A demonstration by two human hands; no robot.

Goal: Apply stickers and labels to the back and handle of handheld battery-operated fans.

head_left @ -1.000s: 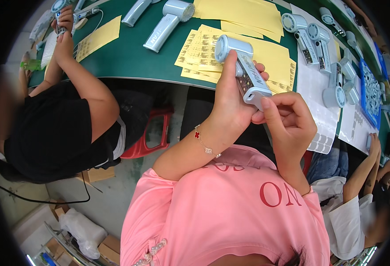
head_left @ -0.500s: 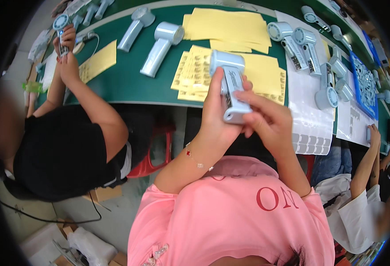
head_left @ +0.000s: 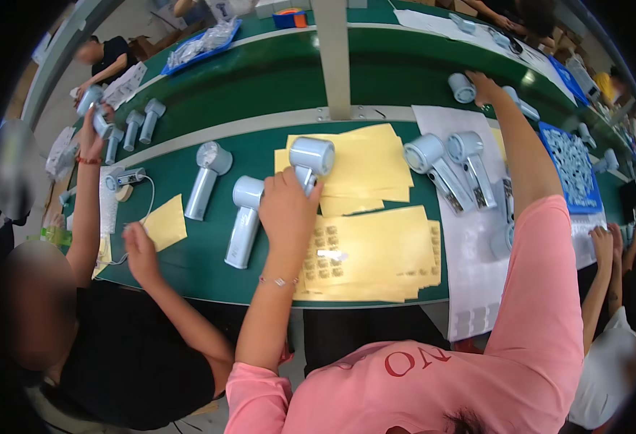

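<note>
My left hand [head_left: 285,206] is closed around the handle of a light blue handheld fan [head_left: 312,155], its round head tilted up over yellow sticker sheets [head_left: 376,249]. Close to that hand, a second handheld fan [head_left: 243,228] lies on the green table. Stretched far forward, my right hand [head_left: 487,90] is at another light blue fan [head_left: 462,88] on the green belt. Its fingers curl beside that fan's head, and the handle is hidden behind the hand. Two fans with uncovered handle fronts, a left one [head_left: 428,154] and a right one [head_left: 468,148], lie nearer me on white sheets.
A metal post [head_left: 332,61] rises between table and belt. A blue tray of small parts [head_left: 571,170] stands at the right. On the left, a co-worker lifts a fan [head_left: 95,108]. Another fan [head_left: 208,177] rests on the table. White label sheets [head_left: 477,289] overhang the front edge.
My hands have parted. The fan held before me has moved forward and left in my left hand. My right hand has left it and reached forward right to the belt. The view has tilted up.
</note>
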